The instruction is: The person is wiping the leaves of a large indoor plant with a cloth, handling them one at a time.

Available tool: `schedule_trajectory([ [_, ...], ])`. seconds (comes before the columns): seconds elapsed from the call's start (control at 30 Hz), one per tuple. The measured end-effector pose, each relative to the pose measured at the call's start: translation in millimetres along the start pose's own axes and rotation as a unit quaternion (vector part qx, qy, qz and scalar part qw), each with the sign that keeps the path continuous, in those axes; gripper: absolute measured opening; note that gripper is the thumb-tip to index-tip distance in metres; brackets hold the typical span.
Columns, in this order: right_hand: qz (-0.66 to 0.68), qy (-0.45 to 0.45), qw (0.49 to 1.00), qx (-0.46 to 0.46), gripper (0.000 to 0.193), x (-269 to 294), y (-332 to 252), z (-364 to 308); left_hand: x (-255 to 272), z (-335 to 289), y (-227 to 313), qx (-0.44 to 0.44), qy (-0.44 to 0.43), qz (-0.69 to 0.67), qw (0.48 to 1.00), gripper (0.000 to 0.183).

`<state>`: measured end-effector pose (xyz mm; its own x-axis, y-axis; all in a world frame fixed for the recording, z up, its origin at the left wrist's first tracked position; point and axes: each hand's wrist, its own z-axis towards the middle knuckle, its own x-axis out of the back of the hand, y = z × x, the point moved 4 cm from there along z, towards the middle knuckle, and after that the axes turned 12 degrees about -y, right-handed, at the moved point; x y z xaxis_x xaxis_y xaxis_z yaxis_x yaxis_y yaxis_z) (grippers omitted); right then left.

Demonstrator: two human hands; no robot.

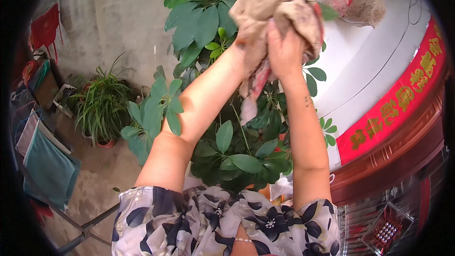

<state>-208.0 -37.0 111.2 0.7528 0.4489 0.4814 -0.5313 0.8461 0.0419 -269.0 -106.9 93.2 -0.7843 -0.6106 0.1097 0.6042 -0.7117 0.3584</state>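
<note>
A crumpled beige-brown cloth (265,9) with red patches is bunched between my two hands, above a large leafy potted plant (204,23). My right hand (286,50) presses into the cloth from the right, its thumb up along the folds and its other fingers partly hidden. On the other side, my left hand (242,54) is wrapped in the cloth, which covers its fingers. A loose end of the fabric hangs below the hands. Broad green leaves surround both forearms, and one leaf cluster (156,106) lies against my left forearm.
A spiky green potted plant (104,104) stands by the wall at left, near a teal cloth (50,168) on a rack. To the right are a plastic bag (355,2) on a white surface, a red banner with gold characters (393,99) and dark red carved wood (388,170).
</note>
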Motion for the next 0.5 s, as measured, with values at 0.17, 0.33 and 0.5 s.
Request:
schedule_trajectory([
  [0.17, 0.223, -0.048, 0.973, -0.020, 0.034, 16.2, 12.8, 3.2, 2.8, 20.9, 9.2, 0.061, 0.048, -0.500, 0.862, 0.063],
  [0.33, 0.181, -0.142, 0.960, 0.158, 0.045, -17.4, -4.0, -66.3, 20.4, 21.9, -1.6, 0.052, -0.074, -0.614, 0.784, 0.070],
  [0.5, 0.410, -0.017, 0.894, -0.181, 0.040, -11.7, 10.1, -100.6, 21.9, 6.1, 9.7, 0.181, 0.124, -0.321, 0.921, 0.058],
])
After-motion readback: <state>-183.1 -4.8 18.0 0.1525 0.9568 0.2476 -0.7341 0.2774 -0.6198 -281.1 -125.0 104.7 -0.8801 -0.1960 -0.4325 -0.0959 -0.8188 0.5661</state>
